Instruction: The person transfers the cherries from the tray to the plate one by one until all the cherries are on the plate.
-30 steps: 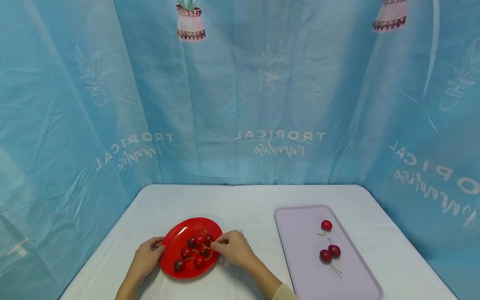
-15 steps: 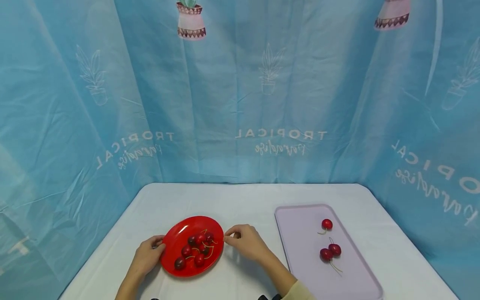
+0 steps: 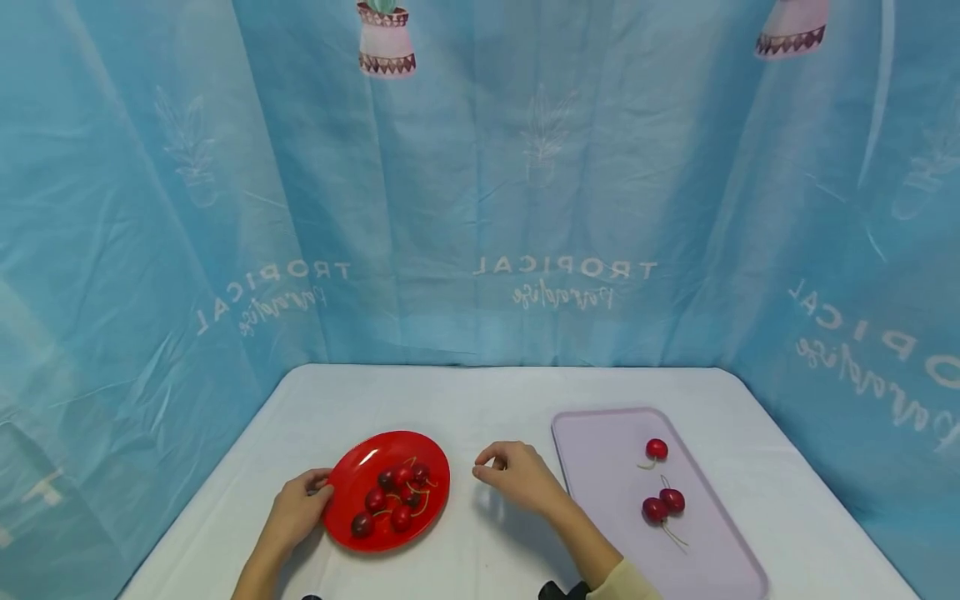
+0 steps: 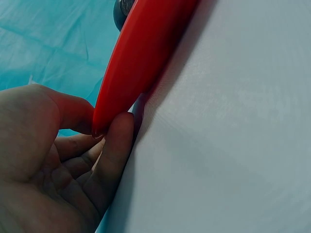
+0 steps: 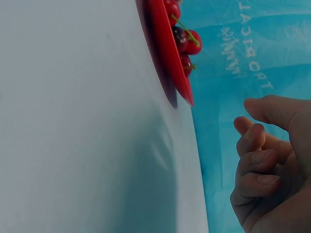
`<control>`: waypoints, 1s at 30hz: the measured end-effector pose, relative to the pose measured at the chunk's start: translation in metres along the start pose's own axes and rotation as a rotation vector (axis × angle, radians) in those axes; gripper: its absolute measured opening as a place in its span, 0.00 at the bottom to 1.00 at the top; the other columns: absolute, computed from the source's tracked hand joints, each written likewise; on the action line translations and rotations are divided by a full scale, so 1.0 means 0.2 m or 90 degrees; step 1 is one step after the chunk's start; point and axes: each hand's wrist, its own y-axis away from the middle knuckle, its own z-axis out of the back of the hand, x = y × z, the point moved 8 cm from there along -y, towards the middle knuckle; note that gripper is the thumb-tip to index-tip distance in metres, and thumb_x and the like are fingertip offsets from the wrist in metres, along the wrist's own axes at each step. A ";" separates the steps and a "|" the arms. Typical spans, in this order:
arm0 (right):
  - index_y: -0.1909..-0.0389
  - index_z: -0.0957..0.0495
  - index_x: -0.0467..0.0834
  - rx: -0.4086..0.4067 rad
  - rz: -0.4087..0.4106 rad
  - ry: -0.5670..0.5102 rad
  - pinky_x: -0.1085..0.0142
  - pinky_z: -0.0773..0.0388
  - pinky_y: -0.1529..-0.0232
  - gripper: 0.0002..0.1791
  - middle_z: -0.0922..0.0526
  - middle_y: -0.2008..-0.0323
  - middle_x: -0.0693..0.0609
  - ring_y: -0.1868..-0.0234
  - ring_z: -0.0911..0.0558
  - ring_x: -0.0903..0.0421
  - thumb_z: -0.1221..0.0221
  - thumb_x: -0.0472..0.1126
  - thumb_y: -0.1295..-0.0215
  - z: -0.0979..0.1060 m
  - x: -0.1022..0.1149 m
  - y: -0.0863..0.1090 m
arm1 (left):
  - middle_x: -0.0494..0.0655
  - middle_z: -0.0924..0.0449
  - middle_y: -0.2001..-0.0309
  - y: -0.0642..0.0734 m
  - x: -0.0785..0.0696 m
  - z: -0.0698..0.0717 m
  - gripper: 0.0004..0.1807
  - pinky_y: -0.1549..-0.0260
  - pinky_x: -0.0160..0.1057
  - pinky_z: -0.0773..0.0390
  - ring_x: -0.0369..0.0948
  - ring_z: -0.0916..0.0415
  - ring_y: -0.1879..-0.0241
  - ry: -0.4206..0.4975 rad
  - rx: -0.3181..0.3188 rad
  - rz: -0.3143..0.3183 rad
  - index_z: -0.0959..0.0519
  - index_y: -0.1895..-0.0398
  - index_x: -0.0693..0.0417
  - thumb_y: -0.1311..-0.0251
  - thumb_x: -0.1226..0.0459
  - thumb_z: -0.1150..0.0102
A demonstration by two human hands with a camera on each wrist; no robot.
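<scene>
A red plate (image 3: 348,475) sits on the left half of the table, with several dark red cherries (image 3: 375,500) and their stems on it. My left hand (image 3: 297,510) pinches its left rim. In the left wrist view, the thumb (image 4: 77,114) is on one side of the rim and a finger (image 4: 116,141) on the other. To the right of the plate, my right hand (image 3: 521,477) hovers over the table. Its fingers (image 5: 255,165) are loosely curled, and nothing lies between thumb and index finger in the right wrist view.
A pale lilac tray (image 3: 600,475) lies on the right side of the white table (image 3: 465,400). It bears a single cherry (image 3: 657,449) and two touching cherries (image 3: 663,505) with stems. Blue printed curtains (image 3: 480,183) hang behind and at both sides.
My right hand has drawn away from the cherries on the plate, moving right and slightly back, and is now off the plate. My left hand stays on the rim.
</scene>
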 end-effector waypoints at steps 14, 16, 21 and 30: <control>0.66 0.16 0.52 0.001 0.025 0.046 0.66 0.30 0.80 0.05 0.24 0.81 0.58 0.81 0.28 0.61 0.38 0.47 0.39 0.14 -0.02 0.03 | 0.61 0.23 0.53 0.02 -0.01 0.02 0.21 0.51 0.57 0.26 0.56 0.28 0.50 -0.005 -0.013 -0.023 0.27 0.44 0.69 0.38 0.66 0.49; 0.66 0.16 0.52 0.000 0.024 0.052 0.65 0.29 0.80 0.05 0.24 0.81 0.58 0.81 0.28 0.61 0.38 0.48 0.39 0.15 -0.03 0.04 | 0.62 0.23 0.52 0.02 0.00 0.01 0.22 0.50 0.57 0.26 0.57 0.29 0.49 -0.005 -0.011 -0.019 0.27 0.43 0.69 0.39 0.66 0.49; 0.66 0.17 0.52 -0.005 0.027 0.066 0.65 0.30 0.81 0.06 0.25 0.80 0.59 0.81 0.29 0.61 0.38 0.49 0.39 0.19 -0.04 0.07 | 0.63 0.23 0.51 0.02 0.01 0.00 0.22 0.49 0.58 0.27 0.58 0.30 0.47 -0.003 -0.002 -0.002 0.28 0.43 0.69 0.37 0.66 0.49; 0.65 0.17 0.52 -0.022 0.024 0.086 0.64 0.30 0.81 0.07 0.25 0.79 0.59 0.80 0.28 0.59 0.37 0.50 0.39 0.28 -0.03 0.11 | 0.61 0.22 0.53 0.02 0.00 0.01 0.21 0.50 0.58 0.27 0.57 0.28 0.49 0.001 -0.009 -0.016 0.27 0.44 0.69 0.37 0.66 0.50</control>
